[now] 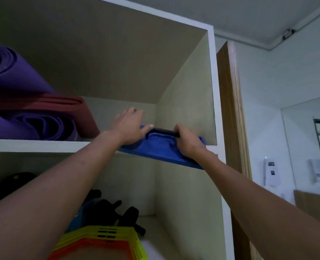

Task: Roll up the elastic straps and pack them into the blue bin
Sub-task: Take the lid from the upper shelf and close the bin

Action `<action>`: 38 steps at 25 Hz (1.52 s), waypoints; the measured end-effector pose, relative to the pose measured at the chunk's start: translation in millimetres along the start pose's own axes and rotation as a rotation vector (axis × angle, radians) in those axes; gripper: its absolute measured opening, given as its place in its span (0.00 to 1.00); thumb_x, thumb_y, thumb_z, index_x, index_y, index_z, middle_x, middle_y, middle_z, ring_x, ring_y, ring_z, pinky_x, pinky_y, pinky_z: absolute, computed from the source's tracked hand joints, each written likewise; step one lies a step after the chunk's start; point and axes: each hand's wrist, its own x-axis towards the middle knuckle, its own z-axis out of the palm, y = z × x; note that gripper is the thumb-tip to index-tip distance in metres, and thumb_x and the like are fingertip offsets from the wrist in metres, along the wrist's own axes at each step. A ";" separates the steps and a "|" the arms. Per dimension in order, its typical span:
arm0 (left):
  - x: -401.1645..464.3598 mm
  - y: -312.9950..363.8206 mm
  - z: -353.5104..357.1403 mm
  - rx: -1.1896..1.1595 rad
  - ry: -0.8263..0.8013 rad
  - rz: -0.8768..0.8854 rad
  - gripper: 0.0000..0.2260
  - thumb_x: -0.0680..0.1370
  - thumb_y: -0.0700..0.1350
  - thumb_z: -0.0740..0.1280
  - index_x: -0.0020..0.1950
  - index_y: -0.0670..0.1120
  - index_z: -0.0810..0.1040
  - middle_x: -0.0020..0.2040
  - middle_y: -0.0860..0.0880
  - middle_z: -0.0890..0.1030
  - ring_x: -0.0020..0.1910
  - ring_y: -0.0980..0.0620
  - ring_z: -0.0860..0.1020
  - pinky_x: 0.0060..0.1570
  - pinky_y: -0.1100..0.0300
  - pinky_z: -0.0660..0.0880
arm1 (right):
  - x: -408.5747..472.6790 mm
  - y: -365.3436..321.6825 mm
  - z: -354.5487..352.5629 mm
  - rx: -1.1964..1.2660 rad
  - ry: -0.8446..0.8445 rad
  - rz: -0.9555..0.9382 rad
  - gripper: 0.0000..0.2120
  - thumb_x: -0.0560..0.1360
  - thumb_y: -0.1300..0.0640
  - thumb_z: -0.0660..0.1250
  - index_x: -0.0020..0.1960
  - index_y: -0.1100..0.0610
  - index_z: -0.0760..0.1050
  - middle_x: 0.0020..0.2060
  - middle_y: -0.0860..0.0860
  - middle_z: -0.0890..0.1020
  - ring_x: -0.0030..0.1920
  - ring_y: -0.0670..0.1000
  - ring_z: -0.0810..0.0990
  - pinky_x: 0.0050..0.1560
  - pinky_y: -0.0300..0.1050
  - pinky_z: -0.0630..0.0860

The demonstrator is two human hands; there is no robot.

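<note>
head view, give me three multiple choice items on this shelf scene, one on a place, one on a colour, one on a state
1. Where is the blue bin?
A. on the floor
B. at the edge of the upper shelf
C. on a table

2. What colour is the mat between the purple mats?
A. dark red
B. green
C. white

3. What is the right hand doing?
A. hanging free
B. pointing at the ceiling
C. closed on the bin's black handle

Key: 1 B, the bin juts off the shelf edge, tilted. 2 A, the red mat lies between purple rolls. 3 C, its grip wraps the handle while the left hand rests on the bin's far side.
</note>
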 end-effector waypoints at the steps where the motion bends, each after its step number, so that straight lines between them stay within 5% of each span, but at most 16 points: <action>1: -7.4 1.2 -0.4 -0.034 -0.006 0.034 0.32 0.77 0.65 0.57 0.75 0.47 0.61 0.76 0.42 0.62 0.75 0.44 0.60 0.72 0.45 0.59 | -12.5 3.4 2.4 0.057 0.048 -0.041 0.05 0.79 0.64 0.55 0.50 0.56 0.68 0.45 0.55 0.78 0.44 0.57 0.74 0.40 0.50 0.70; 3: -33.6 6.5 4.4 -0.110 -0.019 0.121 0.35 0.75 0.69 0.55 0.77 0.50 0.58 0.79 0.45 0.56 0.78 0.48 0.53 0.75 0.47 0.53 | -37.2 4.7 9.0 0.171 0.122 -0.131 0.08 0.79 0.65 0.55 0.53 0.54 0.68 0.45 0.54 0.79 0.45 0.56 0.77 0.41 0.50 0.74; 5: -70.2 13.8 15.4 -0.151 0.006 0.168 0.35 0.76 0.67 0.56 0.78 0.50 0.56 0.79 0.46 0.54 0.78 0.51 0.50 0.76 0.49 0.51 | -62.6 0.4 17.0 0.206 0.162 -0.234 0.14 0.80 0.67 0.57 0.61 0.53 0.70 0.55 0.52 0.79 0.58 0.57 0.77 0.57 0.53 0.75; 7: -116.7 13.4 26.9 -0.212 0.069 0.117 0.30 0.80 0.57 0.59 0.78 0.48 0.54 0.80 0.47 0.53 0.78 0.52 0.49 0.77 0.51 0.49 | -95.1 -9.0 32.6 0.160 0.147 -0.291 0.20 0.79 0.69 0.58 0.68 0.54 0.69 0.71 0.54 0.72 0.75 0.56 0.63 0.76 0.54 0.57; 8: -142.5 9.4 33.4 -0.237 0.105 0.074 0.27 0.81 0.50 0.59 0.78 0.48 0.55 0.80 0.47 0.53 0.78 0.51 0.50 0.77 0.52 0.48 | -114.8 -13.9 43.5 0.135 0.129 -0.305 0.22 0.79 0.68 0.59 0.71 0.54 0.68 0.75 0.55 0.66 0.78 0.55 0.56 0.78 0.52 0.49; 12: -263.5 -15.6 65.3 -0.259 0.081 -0.054 0.24 0.81 0.41 0.58 0.77 0.46 0.58 0.79 0.47 0.54 0.79 0.50 0.50 0.77 0.50 0.48 | -211.5 -29.3 110.3 0.167 0.058 -0.280 0.20 0.82 0.62 0.59 0.73 0.55 0.67 0.77 0.57 0.61 0.79 0.55 0.54 0.78 0.51 0.46; 18: -475.9 -54.1 128.4 -0.308 -0.279 -0.261 0.22 0.82 0.43 0.57 0.76 0.44 0.60 0.79 0.45 0.55 0.79 0.49 0.50 0.77 0.47 0.49 | -387.6 -36.6 238.2 0.220 -0.309 -0.111 0.21 0.81 0.60 0.60 0.73 0.55 0.66 0.77 0.57 0.61 0.79 0.58 0.53 0.78 0.57 0.48; 24: -626.6 -75.5 170.5 -0.345 -0.514 -0.381 0.21 0.82 0.46 0.57 0.75 0.43 0.63 0.78 0.45 0.59 0.78 0.50 0.52 0.76 0.55 0.46 | -529.1 -39.9 318.5 0.240 -0.583 0.039 0.22 0.82 0.58 0.59 0.75 0.55 0.64 0.78 0.57 0.58 0.79 0.57 0.50 0.78 0.57 0.46; 28: -684.3 -84.5 197.1 -0.347 -0.656 -0.426 0.28 0.78 0.54 0.45 0.75 0.44 0.64 0.77 0.45 0.62 0.77 0.48 0.55 0.75 0.55 0.47 | -575.4 -35.0 354.3 0.193 -0.733 0.098 0.23 0.82 0.59 0.58 0.77 0.53 0.61 0.79 0.57 0.56 0.79 0.56 0.48 0.78 0.52 0.41; 33: -707.4 -100.4 221.5 -0.320 -0.701 -0.472 0.21 0.81 0.43 0.57 0.75 0.44 0.63 0.77 0.44 0.62 0.78 0.47 0.55 0.75 0.57 0.44 | -587.3 -38.7 383.3 0.134 -0.807 0.146 0.22 0.83 0.58 0.56 0.76 0.53 0.60 0.79 0.57 0.57 0.80 0.55 0.47 0.78 0.53 0.41; 36: -709.8 -107.6 223.9 -0.323 -0.725 -0.492 0.25 0.81 0.54 0.52 0.76 0.45 0.60 0.78 0.45 0.60 0.78 0.49 0.53 0.75 0.58 0.44 | -586.6 -40.6 391.6 0.148 -0.785 0.171 0.26 0.81 0.57 0.58 0.77 0.52 0.57 0.78 0.56 0.59 0.79 0.55 0.50 0.78 0.57 0.44; 38: -708.8 -103.2 221.1 -0.304 -0.738 -0.516 0.31 0.80 0.62 0.51 0.78 0.46 0.54 0.78 0.47 0.57 0.79 0.49 0.50 0.75 0.55 0.43 | -588.3 -41.1 393.0 0.141 -0.785 0.187 0.31 0.81 0.47 0.57 0.79 0.48 0.48 0.78 0.55 0.57 0.78 0.55 0.51 0.78 0.58 0.47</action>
